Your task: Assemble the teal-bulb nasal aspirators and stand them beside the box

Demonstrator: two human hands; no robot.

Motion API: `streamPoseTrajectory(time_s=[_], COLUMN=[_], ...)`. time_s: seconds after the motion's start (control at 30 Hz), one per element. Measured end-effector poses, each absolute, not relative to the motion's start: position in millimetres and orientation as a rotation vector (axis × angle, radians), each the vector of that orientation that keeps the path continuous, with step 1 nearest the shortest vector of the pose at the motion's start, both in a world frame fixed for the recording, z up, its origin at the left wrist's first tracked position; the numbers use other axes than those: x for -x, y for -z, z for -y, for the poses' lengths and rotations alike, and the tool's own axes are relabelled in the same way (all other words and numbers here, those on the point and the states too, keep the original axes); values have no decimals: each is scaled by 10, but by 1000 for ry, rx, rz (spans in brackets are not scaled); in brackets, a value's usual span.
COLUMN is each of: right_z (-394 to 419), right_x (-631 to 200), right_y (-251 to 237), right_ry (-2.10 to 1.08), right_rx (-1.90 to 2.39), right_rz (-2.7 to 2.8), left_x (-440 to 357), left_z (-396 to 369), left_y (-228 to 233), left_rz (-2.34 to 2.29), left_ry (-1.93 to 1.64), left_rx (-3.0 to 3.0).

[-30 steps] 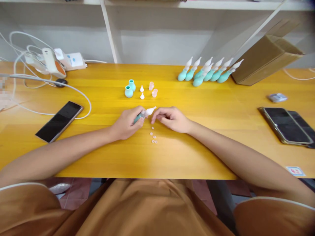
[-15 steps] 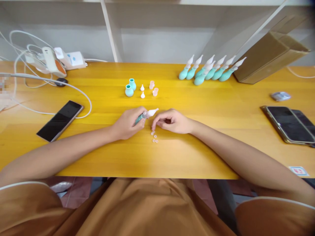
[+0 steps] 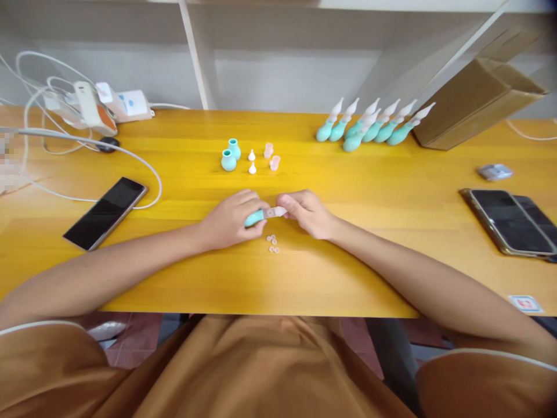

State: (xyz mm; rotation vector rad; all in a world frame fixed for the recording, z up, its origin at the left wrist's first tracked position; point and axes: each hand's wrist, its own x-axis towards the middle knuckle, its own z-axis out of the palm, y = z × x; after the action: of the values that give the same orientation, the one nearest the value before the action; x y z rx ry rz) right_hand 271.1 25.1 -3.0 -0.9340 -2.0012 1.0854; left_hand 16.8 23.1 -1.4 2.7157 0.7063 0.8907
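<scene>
My left hand (image 3: pixel 230 219) grips the teal bulb (image 3: pixel 254 218) of a small aspirator just above the yellow table (image 3: pixel 183 273). My right hand (image 3: pixel 304 212) pinches its whitish tip (image 3: pixel 275 213) from the right side. Several tiny clear rings (image 3: pixel 272 244) lie on the table right below the two hands. Farther back stand two loose teal bulbs (image 3: pixel 229 155), two white tips (image 3: pixel 252 162) and two pink caps (image 3: pixel 271 157).
A row of assembled teal aspirators (image 3: pixel 374 125) lies at the back right beside a cardboard box (image 3: pixel 474 101). A black phone (image 3: pixel 105 212) lies left, two phones (image 3: pixel 509 220) right. A power strip with cables (image 3: pixel 93 107) sits at the back left.
The aspirator has swung from pointing up-right to lying level. My right hand left the small rings and took hold of the tip.
</scene>
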Motion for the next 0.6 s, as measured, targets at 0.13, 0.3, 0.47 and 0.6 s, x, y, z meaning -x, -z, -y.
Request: streamPoseTrajectory(time_s=[0.13,0.3,0.47,0.6], right_z=[-150,-105,-54,-57], right_x=[-2583,-2440,-2353,-2347], right_y=[34,75,118,145], right_ry=[-1176,-1497,-1648,-1668], right_rx=[911,718,522,452], right_rz=[1875,1485,1469,1541], left_x=[-169,-174,-197,-194], left_z=[-216,-160,-133,-148], left_y=[15,-35,-42,-40], left_rz=[-662,-627,-660,-648], left_ry=[-916,-1002,-1328,-1299], left_rx=[-2726,-2576,-2316,-2289])
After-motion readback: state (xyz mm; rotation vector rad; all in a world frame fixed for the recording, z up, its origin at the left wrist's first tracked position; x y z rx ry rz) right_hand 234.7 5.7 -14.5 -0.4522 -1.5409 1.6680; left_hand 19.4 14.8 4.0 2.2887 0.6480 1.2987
